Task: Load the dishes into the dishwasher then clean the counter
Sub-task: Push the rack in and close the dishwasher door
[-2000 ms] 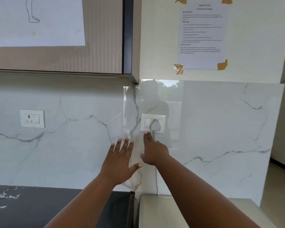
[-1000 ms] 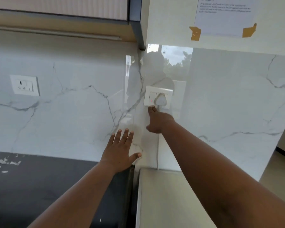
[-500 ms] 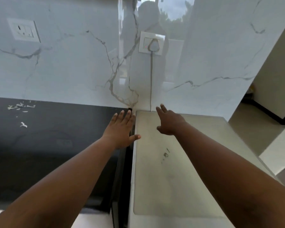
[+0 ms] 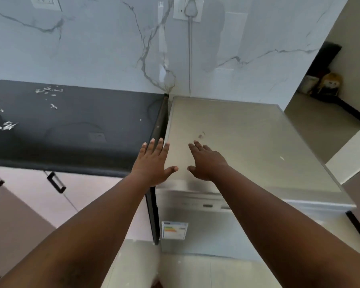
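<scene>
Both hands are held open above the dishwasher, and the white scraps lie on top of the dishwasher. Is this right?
Not quite. In the head view the left hand and right hand are open above the dishwasher, but the white scraps lie on the black counter to its left.

Two bare forearms are seen, ending in the left hand [image 4: 154,165] and the right hand [image 4: 208,163]. No sleeve, glove, watch or ring is worn on either; the arms are uncovered from wrist to frame edge. Short, unpainted nails are seen on the fingers [image 4: 153,142] of the left hand
</scene>
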### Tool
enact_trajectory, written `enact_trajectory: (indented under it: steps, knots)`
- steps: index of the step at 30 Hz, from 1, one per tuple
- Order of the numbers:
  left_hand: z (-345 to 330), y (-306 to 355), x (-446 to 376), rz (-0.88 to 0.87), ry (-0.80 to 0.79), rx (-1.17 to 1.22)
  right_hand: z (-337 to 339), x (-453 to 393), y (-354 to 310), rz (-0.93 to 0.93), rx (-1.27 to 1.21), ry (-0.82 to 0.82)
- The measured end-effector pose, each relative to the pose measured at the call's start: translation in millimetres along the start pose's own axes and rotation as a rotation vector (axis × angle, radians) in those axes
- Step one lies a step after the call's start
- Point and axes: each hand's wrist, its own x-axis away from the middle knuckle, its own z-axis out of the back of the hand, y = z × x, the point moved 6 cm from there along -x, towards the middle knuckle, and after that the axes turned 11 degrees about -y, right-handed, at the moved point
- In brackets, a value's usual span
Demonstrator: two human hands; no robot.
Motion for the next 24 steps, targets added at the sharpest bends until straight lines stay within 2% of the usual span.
enact_trajectory:
  steps: [5, 11, 18, 24]
  knots:
    - [-36.8, 20.5, 69.7, 0.032, -0.043, 0.008, -39.1, 74.7, 12.1, -0.025, -0.052, -0.023]
    - [-45.1, 27.2, 114.3, 0.040, -0.037, -0.006, -65.5, 129.5, 25.1, -0.092, -0.047, -0.048]
    - [-85.1, 18.7, 127.2, 0.016, -0.091, -0.021, -113.6, 138.7, -3.3, -0.101, -0.008, -0.041]
    - [-107.7, 7.7, 118.4, 0.002, -0.072, 0.002, -121.3, 114.3, -22.9, -0.145, -0.047, 0.119]
